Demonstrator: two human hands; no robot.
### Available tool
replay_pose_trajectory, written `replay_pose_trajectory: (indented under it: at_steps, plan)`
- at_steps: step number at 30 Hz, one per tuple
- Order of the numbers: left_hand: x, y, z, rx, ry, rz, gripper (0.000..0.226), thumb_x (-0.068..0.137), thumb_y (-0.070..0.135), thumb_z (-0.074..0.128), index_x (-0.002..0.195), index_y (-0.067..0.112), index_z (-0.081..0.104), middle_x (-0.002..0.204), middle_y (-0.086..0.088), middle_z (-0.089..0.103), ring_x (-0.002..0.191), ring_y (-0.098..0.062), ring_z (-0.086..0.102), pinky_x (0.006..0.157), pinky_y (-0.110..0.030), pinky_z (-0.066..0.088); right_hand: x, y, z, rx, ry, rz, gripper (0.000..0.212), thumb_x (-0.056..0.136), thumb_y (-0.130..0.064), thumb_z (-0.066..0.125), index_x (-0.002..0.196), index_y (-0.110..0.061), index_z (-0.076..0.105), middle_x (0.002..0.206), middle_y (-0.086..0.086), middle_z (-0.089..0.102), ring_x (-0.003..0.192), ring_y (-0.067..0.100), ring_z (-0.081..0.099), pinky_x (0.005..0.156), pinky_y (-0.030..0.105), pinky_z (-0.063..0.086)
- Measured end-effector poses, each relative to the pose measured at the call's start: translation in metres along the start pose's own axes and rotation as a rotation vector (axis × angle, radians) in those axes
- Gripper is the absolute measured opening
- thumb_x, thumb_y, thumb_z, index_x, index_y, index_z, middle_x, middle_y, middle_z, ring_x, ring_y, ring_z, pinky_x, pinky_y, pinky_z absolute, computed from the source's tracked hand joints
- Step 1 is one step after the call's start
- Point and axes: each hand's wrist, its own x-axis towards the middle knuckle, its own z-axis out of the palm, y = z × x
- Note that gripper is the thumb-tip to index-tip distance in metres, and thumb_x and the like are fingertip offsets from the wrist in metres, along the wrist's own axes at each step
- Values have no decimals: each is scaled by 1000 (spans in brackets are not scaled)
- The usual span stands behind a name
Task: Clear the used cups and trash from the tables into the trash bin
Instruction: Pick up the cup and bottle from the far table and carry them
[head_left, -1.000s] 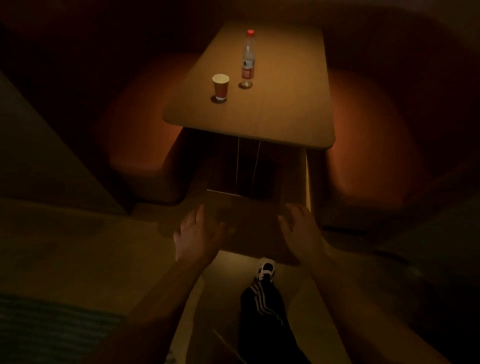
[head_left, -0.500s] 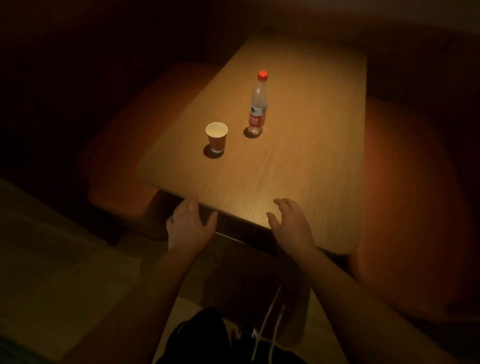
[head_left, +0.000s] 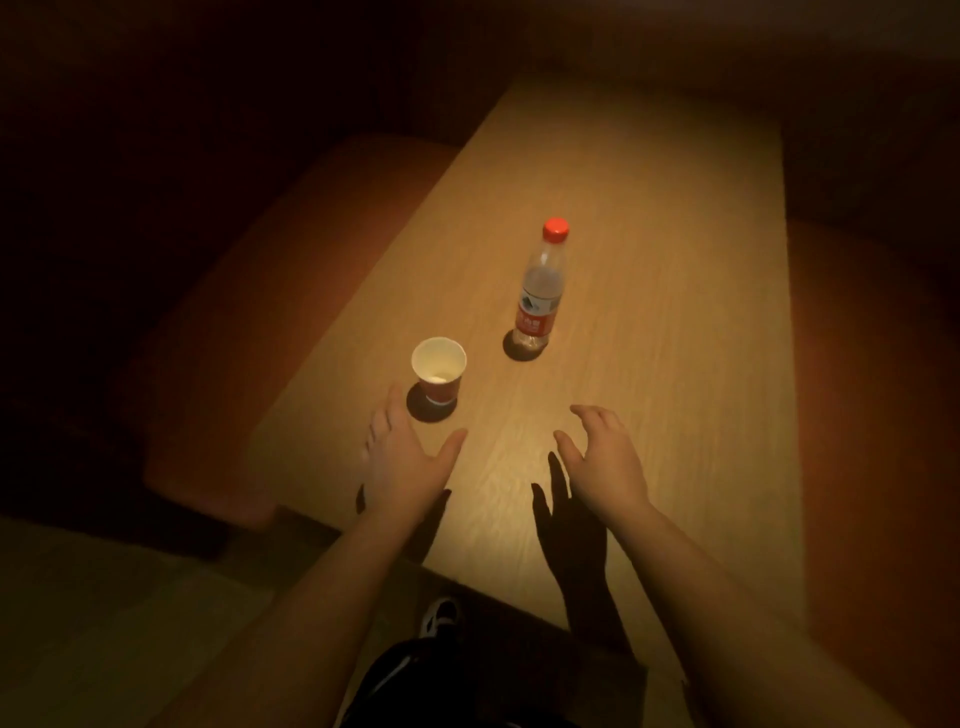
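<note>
A red paper cup (head_left: 439, 369) with a white inside stands upright on the wooden table (head_left: 675, 364), near its left edge. A clear plastic bottle (head_left: 540, 296) with a red cap and red label stands upright just beyond it to the right. My left hand (head_left: 405, 462) hovers over the table right in front of the cup, fingers spread, holding nothing. My right hand (head_left: 608, 457) is open too, fingers curved, a short way in front of the bottle. No trash bin is in view.
Orange-red padded benches flank the table, one on the left (head_left: 249, 322) and one on the right (head_left: 872, 415). The room is dim. My dark trousers and a shoe (head_left: 439, 616) show below the table's near edge.
I have stepped up to the table. Both open hands have moved forward from the near edge out over the tabletop, toward the cup and bottle.
</note>
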Motion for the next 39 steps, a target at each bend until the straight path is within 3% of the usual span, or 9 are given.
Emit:
replay_pose_trajectory:
  at_steps: [7, 11, 16, 20, 22, 25, 32, 35, 39]
  plan:
    - [69, 14, 27, -123, -55, -28, 121, 54, 62, 80, 143, 45, 0, 151, 8, 18, 136, -26, 28, 102, -48, 33, 89, -8, 10, 194, 112, 125, 84, 79, -53, 65, 145, -32, 19, 148, 1, 34, 134, 20, 38, 95, 29, 35]
    - [86, 11, 44, -149, -65, -58, 115, 57, 47, 85, 142, 45, 8, 149, 6, 23, 133, -25, 33, 101, -47, 36, 137, -19, 10, 404, 151, 155, 112, 55, -71, 68, 145, -43, 7, 152, -2, 27, 135, 19, 36, 98, 40, 41]
    - [101, 4, 53, -187, -84, -106, 105, 62, 43, 83, 142, 39, 16, 144, 2, 39, 126, -24, 42, 96, -45, 43, 179, -27, 16, 461, 106, 94, 117, 52, -65, 78, 143, -48, 6, 154, -4, 25, 137, 20, 34, 96, 34, 35]
    - [107, 3, 53, -218, -101, -93, 91, 63, 42, 83, 137, 35, 29, 134, 4, 46, 118, -19, 47, 88, -31, 43, 194, -33, 28, 545, 91, 90, 109, 53, -60, 80, 141, -46, 17, 146, -13, 37, 132, 11, 39, 99, 31, 37]
    - [108, 5, 51, -226, -90, -81, 88, 63, 39, 83, 133, 34, 31, 131, 5, 47, 115, -17, 49, 85, -28, 42, 196, -34, 33, 565, 115, 91, 85, 57, -53, 80, 129, -46, 35, 120, -34, 50, 111, -6, 51, 94, 30, 46]
    - [109, 13, 47, -225, -81, -51, 86, 64, 39, 83, 132, 33, 32, 130, 6, 48, 113, -13, 48, 83, -26, 40, 195, -35, 31, 569, 139, 101, 57, 61, -49, 79, 107, -51, 46, 94, -39, 55, 92, -16, 53, 85, 29, 53]
    - [110, 56, 40, -203, -147, 52, 86, 63, 42, 84, 133, 32, 34, 130, 7, 49, 109, -7, 44, 84, -26, 40, 157, -14, -21, 627, 226, 166, 50, 63, -50, 77, 101, -59, 45, 97, -44, 53, 95, -22, 50, 74, 13, 43]
    - [103, 84, 44, -193, -191, 120, 87, 62, 44, 84, 132, 31, 35, 129, 6, 50, 113, -14, 48, 87, -30, 44, 123, 12, -49, 653, 305, 255, 48, 60, -54, 76, 96, -60, 45, 96, -39, 55, 94, -14, 53, 72, 14, 42]
    - [85, 121, 54, -197, -268, 256, 87, 60, 48, 83, 132, 31, 36, 129, 6, 50, 113, -15, 49, 87, -30, 44, 70, 43, -75, 686, 443, 388, 58, 59, -54, 76, 108, -45, 46, 100, -29, 55, 99, -1, 54, 78, 21, 43]
